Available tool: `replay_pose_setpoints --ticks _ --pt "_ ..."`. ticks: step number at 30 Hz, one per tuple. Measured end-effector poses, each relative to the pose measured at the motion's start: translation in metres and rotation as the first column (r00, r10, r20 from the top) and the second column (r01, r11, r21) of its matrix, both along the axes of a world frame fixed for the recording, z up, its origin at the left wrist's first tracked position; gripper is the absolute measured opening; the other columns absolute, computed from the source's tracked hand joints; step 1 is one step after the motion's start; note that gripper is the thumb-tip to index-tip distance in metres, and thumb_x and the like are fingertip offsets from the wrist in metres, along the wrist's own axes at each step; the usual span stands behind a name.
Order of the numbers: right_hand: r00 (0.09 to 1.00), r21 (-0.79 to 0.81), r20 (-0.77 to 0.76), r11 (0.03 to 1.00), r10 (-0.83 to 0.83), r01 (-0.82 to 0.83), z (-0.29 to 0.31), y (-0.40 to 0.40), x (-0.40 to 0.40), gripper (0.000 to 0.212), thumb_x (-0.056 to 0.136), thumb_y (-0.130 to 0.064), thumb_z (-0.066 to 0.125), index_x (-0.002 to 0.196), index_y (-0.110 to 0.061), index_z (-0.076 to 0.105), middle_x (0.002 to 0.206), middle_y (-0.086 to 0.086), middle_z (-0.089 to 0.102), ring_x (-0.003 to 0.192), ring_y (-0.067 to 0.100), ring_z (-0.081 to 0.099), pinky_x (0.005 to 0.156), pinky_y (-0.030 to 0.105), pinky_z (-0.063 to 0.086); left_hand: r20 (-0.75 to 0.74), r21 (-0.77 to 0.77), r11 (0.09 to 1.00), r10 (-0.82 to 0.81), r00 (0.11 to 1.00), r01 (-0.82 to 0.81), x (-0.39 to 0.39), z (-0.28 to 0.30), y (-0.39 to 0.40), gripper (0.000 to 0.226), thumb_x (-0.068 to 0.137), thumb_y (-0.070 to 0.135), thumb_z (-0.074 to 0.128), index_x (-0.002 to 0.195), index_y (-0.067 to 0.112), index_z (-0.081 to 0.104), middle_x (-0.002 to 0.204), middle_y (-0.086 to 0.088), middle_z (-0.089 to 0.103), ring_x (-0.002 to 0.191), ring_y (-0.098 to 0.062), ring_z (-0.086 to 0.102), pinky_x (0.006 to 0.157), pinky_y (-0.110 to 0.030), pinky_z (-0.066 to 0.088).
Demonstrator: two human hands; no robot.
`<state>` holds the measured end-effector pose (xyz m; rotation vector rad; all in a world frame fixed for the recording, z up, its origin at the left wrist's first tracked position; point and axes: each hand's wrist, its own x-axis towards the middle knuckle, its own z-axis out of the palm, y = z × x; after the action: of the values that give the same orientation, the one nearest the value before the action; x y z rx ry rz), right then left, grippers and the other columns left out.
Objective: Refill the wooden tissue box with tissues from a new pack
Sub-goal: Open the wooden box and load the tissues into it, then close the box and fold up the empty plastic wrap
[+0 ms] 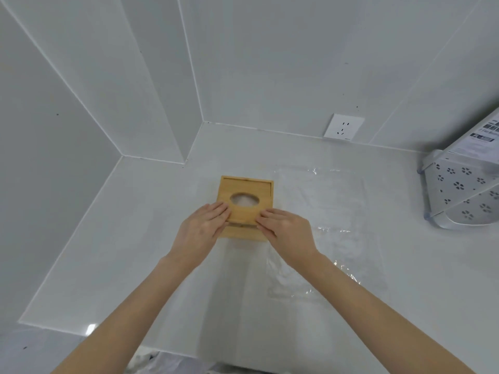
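Note:
A square wooden tissue box (266, 188) stands on the white counter (151, 238) in the middle of the view. Its sliding lid (244, 214) has an oval hole, through which white tissue (244, 198) shows. The lid sits partway in its grooves, with a narrow gap at the near edge. My left hand (201, 230) grips the lid's near left edge and my right hand (286, 230) grips its near right edge. A clear, flattened plastic wrapper (332, 211) lies on the counter just right of the box.
White tiled walls meet in a corner behind the box. A wall socket (343, 126) sits at the back right. A white perforated metal rack (464, 190) stands at the far right edge. The counter's front edge runs below my forearms.

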<state>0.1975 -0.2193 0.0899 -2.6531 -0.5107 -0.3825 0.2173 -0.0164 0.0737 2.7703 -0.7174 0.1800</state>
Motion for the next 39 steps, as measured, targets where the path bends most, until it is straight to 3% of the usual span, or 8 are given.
replay_pose_setpoints --ticks 5,10,14,16,20,26,33,39 --pt "0.998 -0.066 -0.014 0.996 -0.056 0.055 -0.014 0.006 -0.005 0.018 0.057 -0.010 0.087 0.060 -0.019 0.072 0.066 -0.007 0.073 0.073 0.011 0.071 0.056 0.021 0.054 -0.066 0.003 1.000 0.025 0.998 -0.024 -0.012 -0.010 -0.005 0.060 0.100 0.032 0.018 0.103 0.004 0.070 0.108 -0.011 0.072 0.102 -0.024 0.068 0.106 -0.024 0.028" --pt "0.993 -0.084 0.061 0.991 -0.099 0.104 -0.022 0.006 -0.004 0.016 0.062 -0.010 0.083 0.061 -0.021 0.071 0.069 -0.010 0.073 0.075 0.009 0.070 0.071 0.023 0.035 -0.119 -0.029 0.995 0.088 0.989 -0.092 -0.010 -0.015 -0.006 0.037 0.089 0.022 0.041 0.105 0.003 0.069 0.112 -0.011 0.071 0.106 -0.023 0.066 0.109 -0.001 0.006" --pt "0.996 -0.059 0.055 0.996 -0.069 0.072 -0.021 0.007 -0.002 0.008 0.064 -0.014 0.072 0.062 -0.022 0.072 0.068 -0.011 0.073 0.075 0.010 0.071 0.070 0.022 0.035 -0.092 -0.075 0.992 0.091 0.992 -0.098 -0.005 -0.016 -0.002 0.036 0.086 0.019 0.045 0.107 0.002 0.068 0.114 -0.012 0.069 0.109 -0.026 0.064 0.109 -0.003 0.013" --pt "0.999 -0.043 -0.021 0.998 -0.036 0.035 -0.016 0.003 -0.001 0.008 0.067 -0.016 0.068 0.066 -0.021 0.074 0.073 -0.010 0.075 0.078 0.012 0.071 0.071 0.022 0.041 -0.061 -0.037 0.997 0.070 0.996 -0.073 -0.003 -0.011 -0.007 0.030 0.081 0.018 0.053 0.099 0.003 0.072 0.108 -0.012 0.072 0.102 -0.025 0.068 0.103 -0.017 0.035" --pt "0.939 0.210 -0.341 0.969 -0.052 0.130 0.004 -0.022 -0.001 0.017 0.089 -0.014 0.057 0.097 -0.012 0.072 0.101 0.002 0.073 0.096 0.019 0.063 0.084 0.028 0.047 -0.052 -0.093 0.991 0.091 0.994 -0.095 -0.003 0.021 -0.044 0.026 0.076 0.031 0.061 0.082 0.009 0.073 0.089 -0.005 0.075 0.080 -0.021 0.071 0.075 -0.030 0.053" --pt "0.821 0.558 -0.551 0.664 -0.151 0.497 0.030 -0.086 0.007 0.012 0.085 -0.008 0.060 0.093 -0.012 0.068 0.076 -0.002 0.068 0.057 -0.007 0.060 0.063 0.001 0.043 -0.286 -0.324 0.932 0.068 0.956 -0.163 0.003 0.042 -0.126 0.024 0.089 0.024 0.057 0.109 0.016 0.065 0.103 -0.002 0.071 0.095 -0.019 0.064 0.085 -0.035 0.050" --pt "0.744 0.438 -0.583 0.645 -0.326 0.626 0.013 -0.159 -0.001 0.011 0.081 -0.008 0.066 0.091 -0.010 0.070 0.080 0.001 0.066 0.070 0.004 0.059 0.061 0.000 0.041 -0.512 -0.240 0.942 0.082 0.855 -0.234 0.008 0.000 -0.178 0.046 0.090 0.021 0.056 0.130 0.005 0.044 0.140 -0.014 0.038 0.130 -0.026 0.038 0.106 -0.029 0.030" --pt "0.645 0.196 -0.590 0.688 -0.486 0.699 -0.033 -0.195 -0.006 0.021 0.082 -0.015 0.065 0.103 -0.011 0.067 0.107 0.004 0.068 0.093 0.017 0.056 0.078 0.025 0.042 -0.600 -0.058 0.944 0.226 0.767 -0.324 0.002 -0.036 -0.184 0.049 0.088 0.020 0.056 0.129 0.000 0.037 0.140 -0.023 0.026 0.131 -0.039 0.027 0.107 -0.041 0.030"
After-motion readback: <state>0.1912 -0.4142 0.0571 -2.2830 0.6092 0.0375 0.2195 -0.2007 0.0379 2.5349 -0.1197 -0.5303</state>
